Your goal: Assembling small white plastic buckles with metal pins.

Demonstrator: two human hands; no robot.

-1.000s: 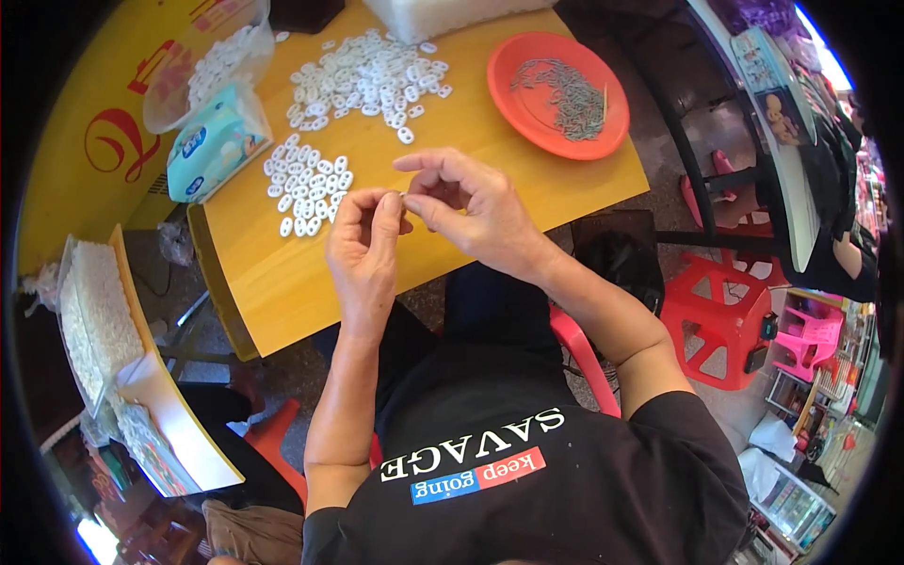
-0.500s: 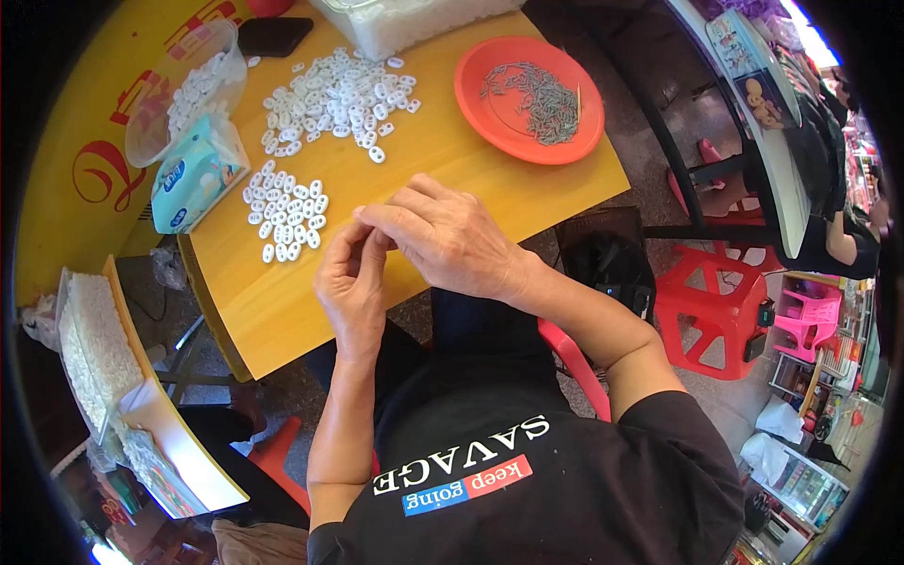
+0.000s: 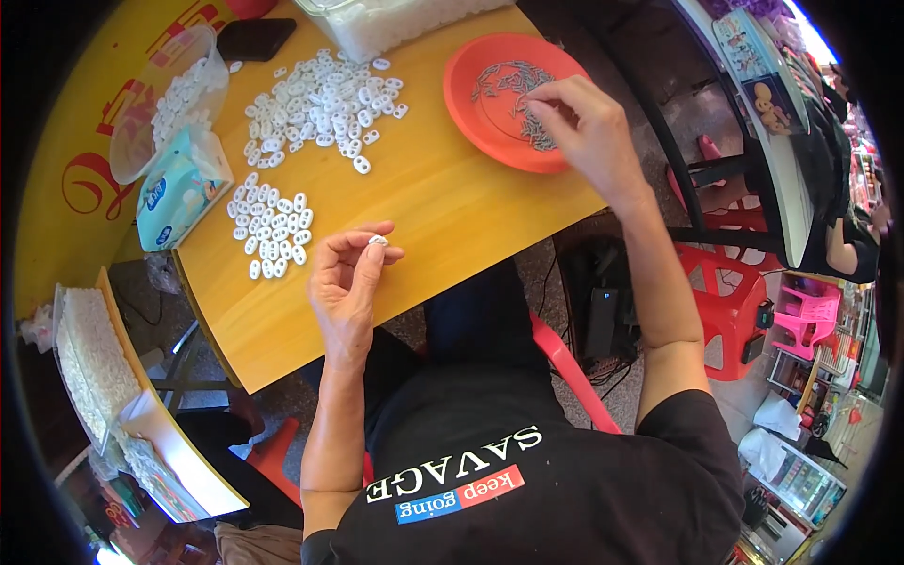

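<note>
My left hand (image 3: 341, 287) is over the table's front part, thumb and forefinger pinching a small white plastic piece (image 3: 378, 240). My right hand (image 3: 595, 137) reaches over the red plate (image 3: 460, 113), its thumb and forefinger close together at the small grey metal pins (image 3: 513, 79). Whether a pin is between those fingertips is too small to tell. Left of my left hand lies a group of white oval pieces with two holes (image 3: 271, 226). A larger, looser pile of similar pieces (image 3: 325, 99) spreads farther back.
A clear tub of white pieces (image 3: 193, 104) and a teal tissue pack (image 3: 184, 188) stand at the table's left. At the back are a black phone (image 3: 254, 39) and a clear box of white pieces (image 3: 405, 30). Red stools (image 3: 720, 311) stand right of the table.
My hands were together in front of me. Now the right hand has moved away, right and forward to the plate, while the left stays near its place and shows the white piece.
</note>
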